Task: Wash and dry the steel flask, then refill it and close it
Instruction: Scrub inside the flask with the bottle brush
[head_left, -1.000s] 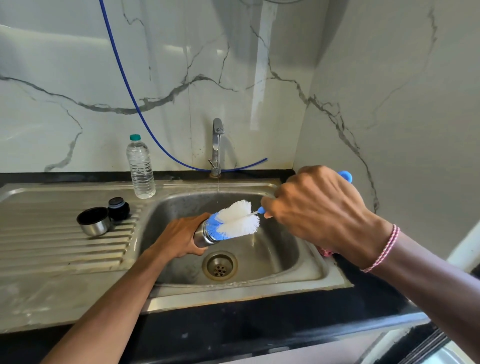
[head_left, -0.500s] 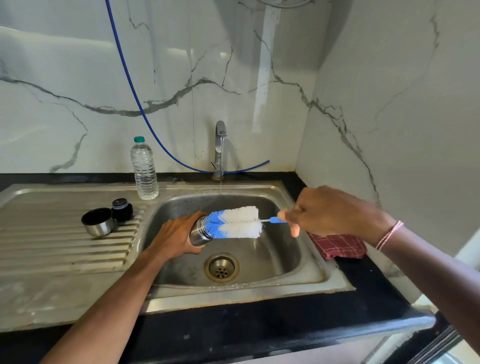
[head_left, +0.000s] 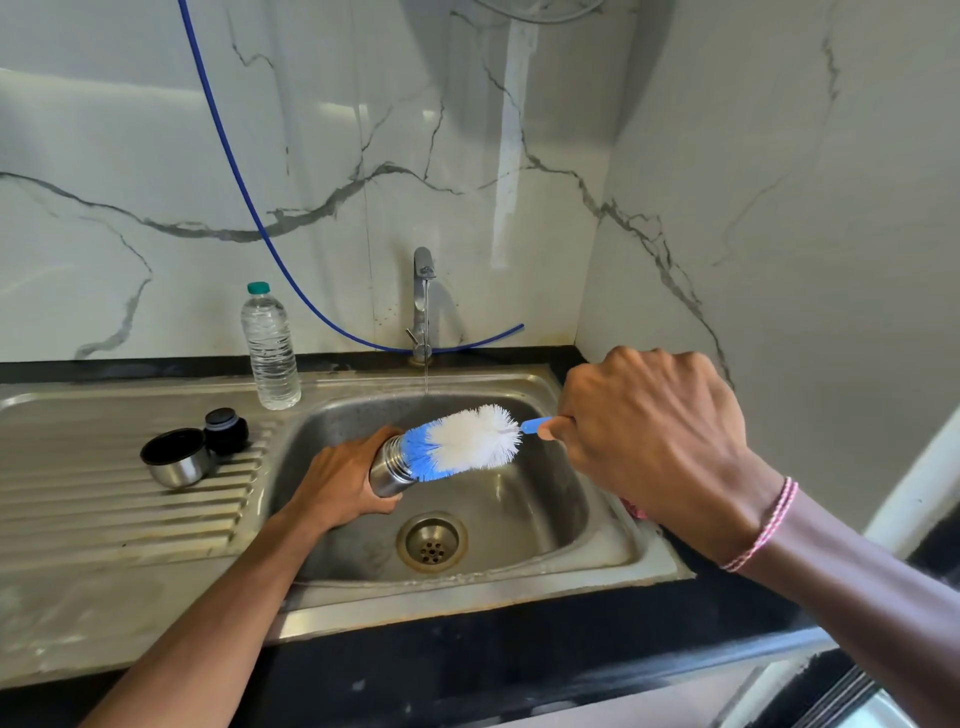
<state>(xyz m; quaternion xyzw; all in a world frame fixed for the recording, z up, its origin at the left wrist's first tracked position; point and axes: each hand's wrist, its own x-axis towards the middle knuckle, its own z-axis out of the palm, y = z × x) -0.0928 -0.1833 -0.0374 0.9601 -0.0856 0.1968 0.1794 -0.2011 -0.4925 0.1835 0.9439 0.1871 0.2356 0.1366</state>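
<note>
While the left hand (head_left: 340, 480) grips the steel flask (head_left: 390, 470) over the sink (head_left: 582, 395), the right hand (head_left: 649, 441) clamps a bottle brush (head_left: 467, 441) at its mouth.

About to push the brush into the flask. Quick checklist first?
1. Secure grip, left hand on flask: ok.
2. Aim, brush tip at flask mouth: ok.
3. Firm right hand on brush handle: ok.
4. Water from tap: ok, thin stream.
5. Loose cap and stopper aside on drainboard: ok.
6. Soap inside flask: cannot tell.
</note>
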